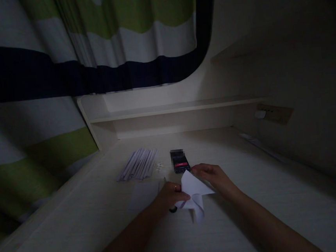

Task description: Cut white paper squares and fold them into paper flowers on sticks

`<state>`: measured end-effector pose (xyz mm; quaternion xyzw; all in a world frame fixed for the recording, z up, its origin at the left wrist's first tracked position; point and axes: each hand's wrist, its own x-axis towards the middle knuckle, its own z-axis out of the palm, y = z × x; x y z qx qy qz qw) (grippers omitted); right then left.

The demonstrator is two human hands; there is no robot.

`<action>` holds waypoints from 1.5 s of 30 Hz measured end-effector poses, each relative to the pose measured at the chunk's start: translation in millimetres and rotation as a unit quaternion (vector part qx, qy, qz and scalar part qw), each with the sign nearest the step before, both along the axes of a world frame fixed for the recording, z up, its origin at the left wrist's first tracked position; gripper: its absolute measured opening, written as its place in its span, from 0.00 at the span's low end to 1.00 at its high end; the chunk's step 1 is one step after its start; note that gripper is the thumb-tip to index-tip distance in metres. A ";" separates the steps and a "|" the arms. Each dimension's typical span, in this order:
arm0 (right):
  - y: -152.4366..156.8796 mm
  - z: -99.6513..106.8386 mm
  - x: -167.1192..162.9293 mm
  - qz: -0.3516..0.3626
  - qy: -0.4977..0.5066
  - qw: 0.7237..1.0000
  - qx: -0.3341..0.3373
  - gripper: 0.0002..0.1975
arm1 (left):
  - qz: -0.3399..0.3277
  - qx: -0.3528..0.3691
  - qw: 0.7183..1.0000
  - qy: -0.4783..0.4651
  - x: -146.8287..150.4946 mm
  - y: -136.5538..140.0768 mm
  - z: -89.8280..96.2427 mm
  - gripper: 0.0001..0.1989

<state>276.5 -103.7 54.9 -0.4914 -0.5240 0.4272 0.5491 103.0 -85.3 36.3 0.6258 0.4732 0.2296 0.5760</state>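
Note:
A white paper pinwheel [194, 186], with curled and pointed flaps, is held just above the desk. My left hand [168, 196], a ring on one finger, is closed on its left side with the thumb pressed near the middle. At the upper right edge, the bent fingers of my right hand [212, 176] pinch the paper; part of their grip is hidden behind it. Below my left hand shows a dark rounded handle [173, 209], and a thin tip [165, 179] sticks out above; they look like scissors, mostly covered. Flat sheets of paper [142, 195] lie to the left.
A row of rolled paper sticks [138, 164] lies at the back left, beside a small heap of white bits [159, 166]. A phone [179, 161] rests beyond the pinwheel. Behind the desk [112, 225] runs a shelf [166, 110]; a striped curtain [38, 125] hangs left.

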 end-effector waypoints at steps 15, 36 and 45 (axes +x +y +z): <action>-2.4 0.5 1.1 0.047 -0.123 0.963 0.233 0.03 | -0.005 -0.020 0.998 -0.058 -2.1 1.0 1.7 0.06; -17.0 8.2 0.1 0.137 -0.439 0.807 0.372 0.08 | 0.013 -0.044 0.987 -0.156 -3.6 5.4 -4.9 0.03; -15.2 7.3 1.2 0.154 -0.457 0.793 0.373 0.08 | 0.010 -0.038 0.988 -0.149 -4.2 6.9 -5.9 0.03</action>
